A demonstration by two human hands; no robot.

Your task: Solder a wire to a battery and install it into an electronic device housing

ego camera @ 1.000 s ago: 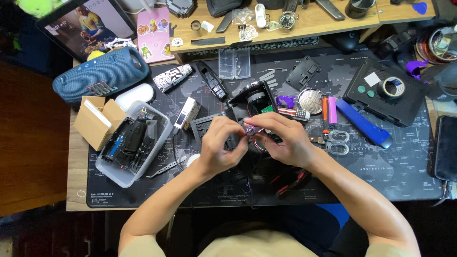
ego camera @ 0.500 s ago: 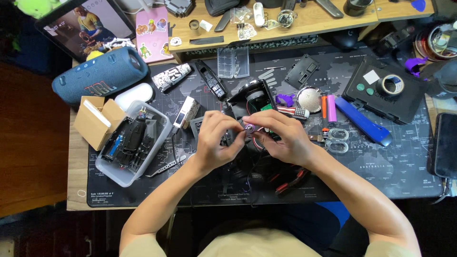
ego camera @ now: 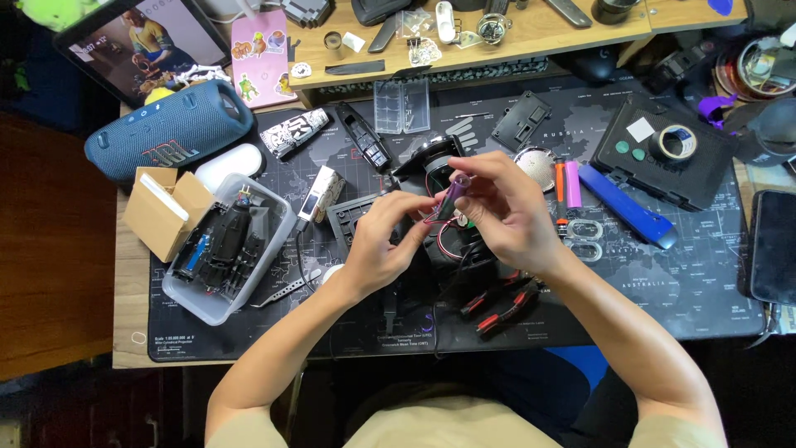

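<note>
Holding a small purple cylindrical cell point(ego camera: 453, 196) with thin red and black wires trailing from it, both hands meet over the middle of the dark map-printed mat point(ego camera: 680, 282) that covers the desk. The right hand point(ego camera: 507, 211) has its grip clenched on the upper end of the cell, thumb and fingers curled round it. The left hand point(ego camera: 383, 243) pinches at the lower end, where the wires point(ego camera: 437, 236) loop down; its fingertips touch the cell or the wires, I cannot tell which. Under the hands lies a black opened device point(ego camera: 431, 162), mostly hidden by them.

Toward the left edge of the desk stands a clear plastic tub point(ego camera: 264, 199) holding black parts, with a small open cardboard box point(ego camera: 157, 211) just beside it and a blue cylindrical speaker point(ego camera: 170, 129) behind. Metal tweezers point(ego camera: 286, 290) lie by the tub's near corner. Right of the hands lie an orange marker point(ego camera: 560, 191), a pink marker point(ego camera: 573, 184) and a blue flat tool point(ego camera: 626, 206), side by side. Red-handled pliers point(ego camera: 502, 303) lie near the front edge, below the right wrist. A roll of tape point(ego camera: 673, 143) sits on a black case toward the far right corner.
</note>
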